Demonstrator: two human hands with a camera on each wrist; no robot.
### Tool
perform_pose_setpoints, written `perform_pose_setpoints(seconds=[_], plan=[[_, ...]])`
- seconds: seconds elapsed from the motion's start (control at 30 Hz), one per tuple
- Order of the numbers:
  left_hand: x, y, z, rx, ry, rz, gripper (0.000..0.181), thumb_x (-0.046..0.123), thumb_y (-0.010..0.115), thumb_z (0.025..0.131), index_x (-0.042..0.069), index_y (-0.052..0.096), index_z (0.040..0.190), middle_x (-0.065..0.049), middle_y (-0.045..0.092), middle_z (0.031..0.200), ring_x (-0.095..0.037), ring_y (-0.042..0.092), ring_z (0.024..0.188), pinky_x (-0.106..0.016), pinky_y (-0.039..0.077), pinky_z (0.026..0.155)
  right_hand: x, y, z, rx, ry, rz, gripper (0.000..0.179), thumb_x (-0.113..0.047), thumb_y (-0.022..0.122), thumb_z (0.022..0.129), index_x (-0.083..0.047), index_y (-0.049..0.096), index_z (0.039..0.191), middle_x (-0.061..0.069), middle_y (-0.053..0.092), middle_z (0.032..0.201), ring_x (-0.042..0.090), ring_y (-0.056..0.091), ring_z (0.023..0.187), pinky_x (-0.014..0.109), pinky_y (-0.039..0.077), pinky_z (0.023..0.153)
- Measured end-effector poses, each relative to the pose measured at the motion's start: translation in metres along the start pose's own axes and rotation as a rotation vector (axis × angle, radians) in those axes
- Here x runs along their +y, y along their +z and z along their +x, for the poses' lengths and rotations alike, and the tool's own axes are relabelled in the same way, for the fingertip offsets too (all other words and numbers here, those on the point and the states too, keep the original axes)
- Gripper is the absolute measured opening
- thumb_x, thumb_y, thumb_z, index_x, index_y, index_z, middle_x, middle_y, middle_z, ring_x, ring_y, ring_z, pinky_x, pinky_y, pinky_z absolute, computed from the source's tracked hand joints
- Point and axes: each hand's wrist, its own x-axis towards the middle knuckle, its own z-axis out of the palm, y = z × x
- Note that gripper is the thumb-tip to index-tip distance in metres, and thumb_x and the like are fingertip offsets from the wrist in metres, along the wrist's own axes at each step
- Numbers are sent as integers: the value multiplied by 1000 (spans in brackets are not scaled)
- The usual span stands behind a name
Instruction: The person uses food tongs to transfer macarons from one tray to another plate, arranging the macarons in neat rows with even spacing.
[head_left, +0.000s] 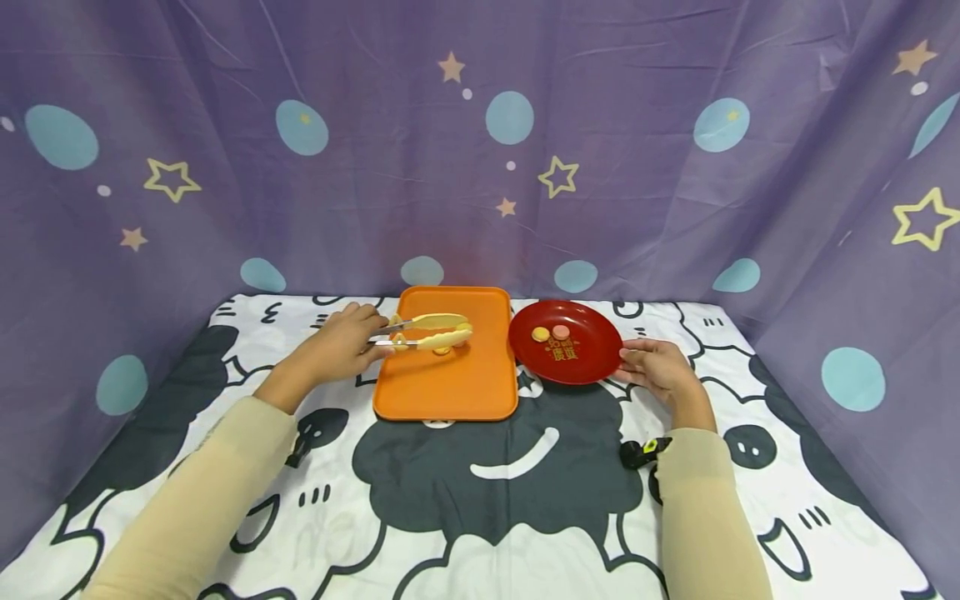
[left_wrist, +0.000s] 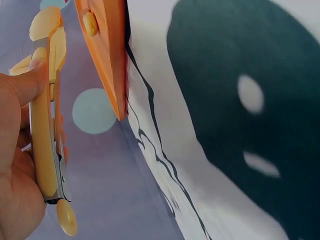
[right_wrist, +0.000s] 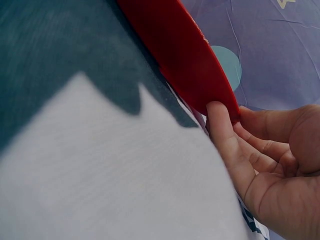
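Note:
My left hand (head_left: 345, 340) grips a pair of kitchen tongs (left_wrist: 44, 125) with pale yellow handles and tips. The tongs' tips (head_left: 442, 340) reach over the orange tray (head_left: 442, 396). Beside them on the tray lies a small yellow macaron (head_left: 442, 351), also visible in the left wrist view; the tips partly cover what is between them, and I cannot tell whether they pinch a piece. At the right, my right hand (head_left: 656, 367) pinches the rim of a red plate (head_left: 525, 354) between thumb and fingers. A yellow macaron (head_left: 540, 334) and a pink macaron (head_left: 561, 332) sit on the plate.
A white and dark cartoon-print cloth (head_left: 502, 500) covers the table. Behind it hangs a purple curtain (head_left: 420, 200) with stars and dots. Plate and tray stand side by side near the table's back edge. A black strap device (head_left: 637, 454) shows at the right wrist.

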Motion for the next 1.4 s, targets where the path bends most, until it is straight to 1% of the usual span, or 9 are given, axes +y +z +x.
perform_pose_setpoints(seconds=[0.23,0.47,0.57,0.73,0.8,0.9,1.03,1.27,1.4], plan=[[12,2,11,-4,13,-20,48,33,74,96,0,66,129,-14,62,118,-31,50,101,-48,40,86,1,-1,-1,-1,-6,-11,42,3,55,102,14,43,141,5,69,91,16,71,80,34,59,80],[15,8,20,-4,36,-4,49,34,71,97,0,64,131,-14,59,119,-31,48,100,-47,40,85,-1,1,-1,0,-8,-7,42,2,57,102,14,45,140,7,70,91,18,72,79,36,59,80],[17,11,23,6,46,-7,49,33,71,97,-2,64,130,-16,59,121,-32,48,100,-48,41,84,-1,1,-1,-5,-4,-6,43,2,56,102,14,43,141,7,70,92,17,72,79,36,59,81],[20,16,28,28,60,-12,48,33,72,97,-3,65,128,-17,60,121,-34,50,102,-52,42,87,-1,0,-2,-9,0,-7,45,1,56,103,14,41,143,7,69,92,17,72,80,36,59,81],[22,17,30,38,68,-12,47,34,71,97,-3,65,127,-16,60,119,-34,51,103,-52,43,89,-1,0,-2,-10,0,-5,44,2,56,103,14,41,143,7,69,92,17,72,80,36,59,82],[25,19,34,56,83,-9,47,34,71,97,-3,66,125,-15,60,116,-34,51,102,-52,43,89,0,0,-1,6,4,-2,41,2,56,102,13,44,140,7,70,91,18,72,79,36,59,81],[30,22,38,77,97,-11,46,34,72,96,-3,66,124,-15,59,112,-35,52,103,-52,43,87,0,0,-1,11,0,0,41,2,56,102,14,44,139,8,70,92,18,73,79,36,59,80],[40,25,46,96,108,-16,44,30,71,97,-4,65,124,-17,60,117,-36,52,109,-53,45,89,-1,-1,-2,-6,-8,15,42,3,56,102,15,43,139,7,70,91,18,73,79,36,59,79],[44,27,51,93,108,-16,45,32,70,97,-3,65,125,-18,60,118,-37,53,110,-54,45,88,-1,-1,-1,-7,-11,4,43,3,56,102,15,42,141,7,70,91,18,73,79,35,59,79]])
